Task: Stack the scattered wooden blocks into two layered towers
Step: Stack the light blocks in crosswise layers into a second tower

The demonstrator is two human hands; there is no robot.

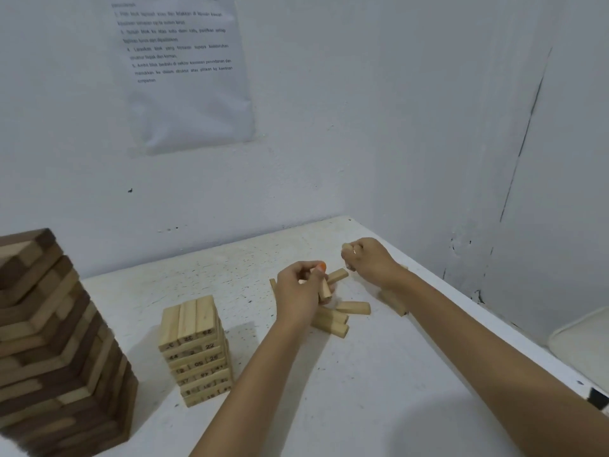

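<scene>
A small tower of pale numbered wooden blocks (pixel 196 351) stands left of centre on the white table (pixel 379 390). A taller tower of mixed dark and light blocks (pixel 49 341) rises at the far left. My left hand (pixel 298 293) is closed around a pale block (pixel 324 288) held on end above a loose pile of blocks (pixel 339 319). My right hand (pixel 370 258) is closed on a small pale block (pixel 346 247) near the table's back corner. More loose blocks (pixel 393 301) lie under my right forearm.
White walls close the table at the back and right. A printed paper sheet (pixel 184 70) hangs on the back wall. A white object (pixel 583 344) sits beyond the table's right edge, and a dark object (pixel 598 397) lies at that edge.
</scene>
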